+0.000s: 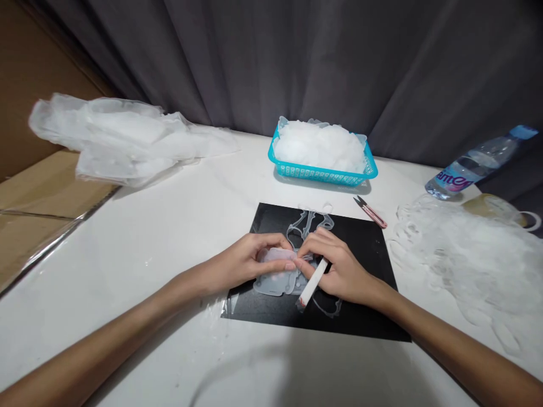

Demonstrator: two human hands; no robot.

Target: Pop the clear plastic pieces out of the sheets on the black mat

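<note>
1. Left hand: grip closed on a translucent plastic piece, thumb on the near side, fingers on the far side.
2. Right hand: grip wrapped on a white stick, tilted, its dark-marked end pointing down toward the wearer. Thumb and fingertips meet at the right edge of the plastic piece; cannot tell whether they pinch it.
3. Plastic piece is over the black mat, between the two hands. Further clear plastic lies below it; a looped clear frame lies at the mat's far edge.
4. Pink-handled snips rest across the mat's far right corner, blades pointing away.
5. Worktop, beyond the mat: blue basket heaped with white material.
6. Right side: pile of clear strips; upright water bottle just behind.
7. Left side: crumpled plastic bags.
</note>
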